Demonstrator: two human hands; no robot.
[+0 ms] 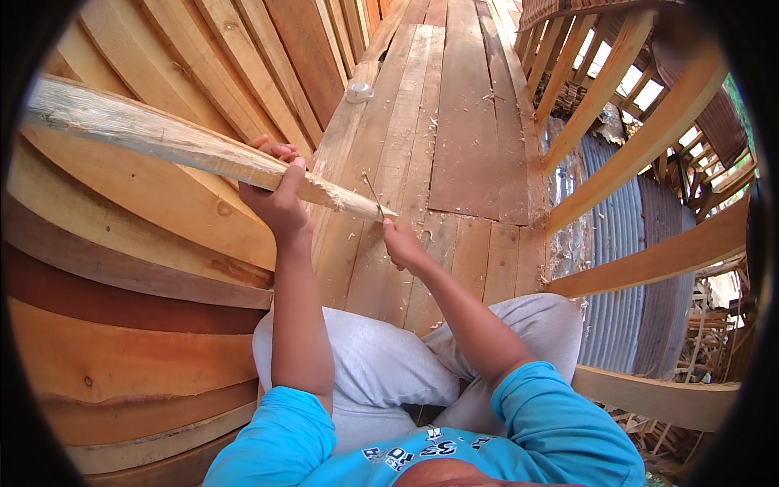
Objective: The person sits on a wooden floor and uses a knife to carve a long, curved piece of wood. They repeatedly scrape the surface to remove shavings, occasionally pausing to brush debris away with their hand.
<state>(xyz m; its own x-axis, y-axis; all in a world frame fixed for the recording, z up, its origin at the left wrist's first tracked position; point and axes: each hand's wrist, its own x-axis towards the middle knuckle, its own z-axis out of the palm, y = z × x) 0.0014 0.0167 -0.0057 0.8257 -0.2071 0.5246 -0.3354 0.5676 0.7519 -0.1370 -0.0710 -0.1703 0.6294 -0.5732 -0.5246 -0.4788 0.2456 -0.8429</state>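
Note:
A long, pale wooden pole slants from the upper left down to the middle of the head view. Its right end is rough and cut to a narrow tip. My left hand wraps round the pole a short way back from that tip. My right hand is closed at the tip on a knife; its thin blade points up and away, crossing the pole's end. The knife's handle is hidden in my fingers.
I sit on a plank floor strewn with wood shavings. Upright boards line the left side. Slanted wooden rails stand at the right, with corrugated metal sheets beyond them. A small clear plastic object lies farther ahead.

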